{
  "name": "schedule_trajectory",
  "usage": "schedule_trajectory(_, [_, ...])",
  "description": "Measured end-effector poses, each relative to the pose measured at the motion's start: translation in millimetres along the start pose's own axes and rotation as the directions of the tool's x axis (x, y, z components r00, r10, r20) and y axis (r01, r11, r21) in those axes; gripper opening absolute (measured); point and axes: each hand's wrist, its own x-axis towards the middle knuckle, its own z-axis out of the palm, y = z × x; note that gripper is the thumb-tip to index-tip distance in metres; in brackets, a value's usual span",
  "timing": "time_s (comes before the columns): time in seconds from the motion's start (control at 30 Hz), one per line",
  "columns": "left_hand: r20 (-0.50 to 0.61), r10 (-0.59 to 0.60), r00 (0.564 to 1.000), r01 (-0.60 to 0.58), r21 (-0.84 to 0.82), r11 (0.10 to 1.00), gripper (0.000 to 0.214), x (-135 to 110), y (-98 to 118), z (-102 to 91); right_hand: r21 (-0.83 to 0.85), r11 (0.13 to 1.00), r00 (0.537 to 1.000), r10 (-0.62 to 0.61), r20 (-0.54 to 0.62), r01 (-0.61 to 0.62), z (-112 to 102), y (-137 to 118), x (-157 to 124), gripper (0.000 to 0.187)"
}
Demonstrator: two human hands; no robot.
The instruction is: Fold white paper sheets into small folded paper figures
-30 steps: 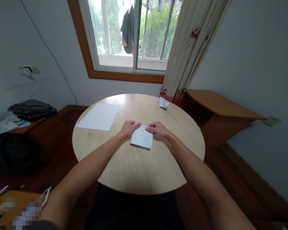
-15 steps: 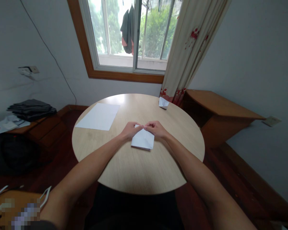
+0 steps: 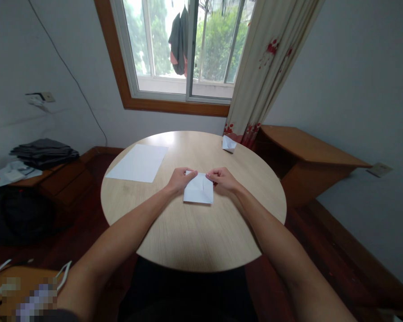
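Note:
A small folded white paper (image 3: 198, 193) lies near the middle of the round wooden table (image 3: 195, 237). My left hand (image 3: 179, 179) pinches its upper left corner with curled fingers. My right hand (image 3: 223, 179) pinches the upper right corner the same way. The paper's top flaps are folded in, showing creases that meet at its centre. Both forearms reach in from the near edge of the table.
A flat white sheet (image 3: 138, 163) lies at the table's far left. A small folded paper piece (image 3: 229, 144) sits at the far right edge. A low wooden cabinet (image 3: 305, 156) stands right, folded clothes (image 3: 45, 153) on a bench left, a window and curtain behind.
The hands had met over the paper's top centre half a second ago; now they have parted to its upper corners and the paper lies flatter and squarer.

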Motion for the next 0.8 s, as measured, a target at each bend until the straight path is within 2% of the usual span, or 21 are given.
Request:
schedule_trajectory(0.13, [0.002,0.016,1.0,-0.016,-0.014,1.0,0.036,1.3,-3.7,-0.4,0.023,0.999,0.997,0.044,0.063,-0.046,-3.7,0.5,-0.4,0.053])
schedule_trajectory(0.3, [0.013,0.003,1.0,-0.002,-0.041,0.999,0.038,0.4,-2.6,1.3,-0.021,1.0,0.999,0.017,0.031,-0.016,-6.8,2.4,-0.1,0.053])
schedule_trajectory(0.53, [0.022,-0.002,1.0,0.004,-0.09,0.996,0.042,-1.0,-1.7,1.2,0.014,0.999,0.997,0.038,0.068,-0.039,-8.8,-0.1,-1.3,0.056])
schedule_trajectory(0.67, [0.022,0.0,1.0,0.002,-0.106,0.994,0.046,0.0,-3.6,1.8,-0.032,0.999,1.0,0.005,0.015,-0.005,-8.5,1.9,0.1,0.056])
schedule_trajectory(0.8, [0.073,-0.074,0.995,0.086,-0.181,0.98,0.055,1.0,-6.1,2.7,-0.022,1.0,0.981,-0.016,-0.195,0.012,-6.2,5.1,4.0,0.054])
